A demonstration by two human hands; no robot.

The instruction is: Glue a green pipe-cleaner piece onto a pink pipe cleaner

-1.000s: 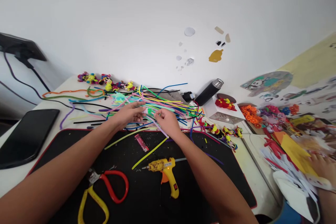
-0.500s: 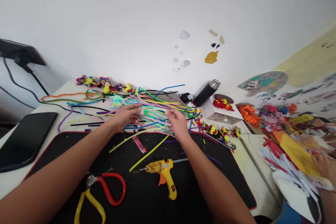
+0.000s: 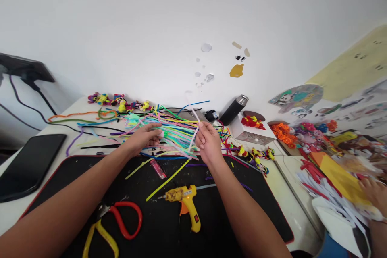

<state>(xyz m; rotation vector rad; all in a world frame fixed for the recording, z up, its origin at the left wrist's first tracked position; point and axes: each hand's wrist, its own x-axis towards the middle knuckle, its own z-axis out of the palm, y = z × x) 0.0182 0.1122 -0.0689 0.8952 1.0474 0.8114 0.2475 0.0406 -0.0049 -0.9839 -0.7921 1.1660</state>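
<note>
So my right hand (image 3: 209, 142) is pinching a pale lilac pipe cleaner (image 3: 192, 140), holding it up just over the big multicolored pile of pipe cleaners (image 3: 178, 128) on the tabletop (image 3: 282, 183). Left hand (image 3: 142, 140) is half curled, fingertips gripping a little green-and-white piece (image 3: 164, 134). Closer to me, a yellow glue gun (image 3: 190, 206) lies on the black mat (image 3: 157, 229), orange trigger towards me.
</note>
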